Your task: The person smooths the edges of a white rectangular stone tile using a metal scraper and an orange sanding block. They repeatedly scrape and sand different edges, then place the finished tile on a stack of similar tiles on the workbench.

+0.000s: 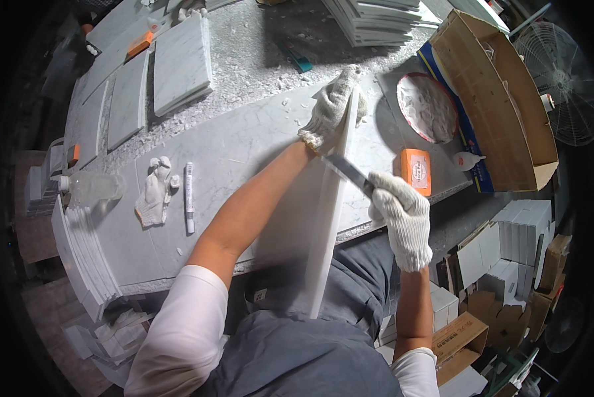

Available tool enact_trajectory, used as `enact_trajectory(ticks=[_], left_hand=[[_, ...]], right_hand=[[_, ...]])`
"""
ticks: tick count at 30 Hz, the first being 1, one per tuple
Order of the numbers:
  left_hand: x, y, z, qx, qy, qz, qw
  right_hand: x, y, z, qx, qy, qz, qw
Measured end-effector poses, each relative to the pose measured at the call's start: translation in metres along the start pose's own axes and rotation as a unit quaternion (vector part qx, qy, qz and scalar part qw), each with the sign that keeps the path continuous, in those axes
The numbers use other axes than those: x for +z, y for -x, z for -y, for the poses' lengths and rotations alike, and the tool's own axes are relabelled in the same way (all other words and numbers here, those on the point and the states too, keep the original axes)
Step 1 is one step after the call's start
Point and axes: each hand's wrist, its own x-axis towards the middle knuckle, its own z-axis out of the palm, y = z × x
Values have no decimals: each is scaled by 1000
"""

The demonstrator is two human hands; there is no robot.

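Note:
A thin white marble tile (327, 228) stands on its edge, running from my lap out over the worktable (224, 142). My left hand (331, 109), in a dusty white knit glove, grips its far end. Also gloved, my right hand (403, 221) is closed round a flat metal blade (350, 173), perhaps a file or scraper; its handle is hidden by the fingers. The blade lies across the tile's upper long edge, a little nearer to me than my left hand. An orange box-shaped pad (416, 172) rests just beyond my right hand.
A round tub of white paste (427, 108) and an open cardboard box (489, 86) stand at the right, near a fan (558, 83). Leftward lie a marker (189, 197), a spare glove (156, 192), a clear bottle (97, 188) and marble tiles (183, 64). Stacked tiles (373, 20) stand at the back.

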Motion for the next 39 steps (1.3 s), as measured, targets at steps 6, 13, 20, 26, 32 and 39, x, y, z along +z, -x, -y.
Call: enact_trajectory(ticks=[6, 13, 20, 26, 32, 39], left_hand=[[-5, 7, 9, 40, 75, 70, 994], [8, 11, -19, 13, 53, 9, 998], [14, 13, -27, -119, 103, -47, 986], [18, 15, -30, -38, 155, -44, 986], [20, 16, -42, 5, 5, -27, 1000], [20, 15, -48, -101, 65, -23, 992]], right_hand=[[8, -43, 22, -70, 8, 22, 997], [10, -45, 28, -58, 64, 82, 993], [13, -47, 35, -96, 155, 88, 979], [9, -43, 29, -133, 128, 64, 981], [9, -38, 24, -71, 137, 88, 984], [10, -40, 25, -237, 194, 99, 947]])
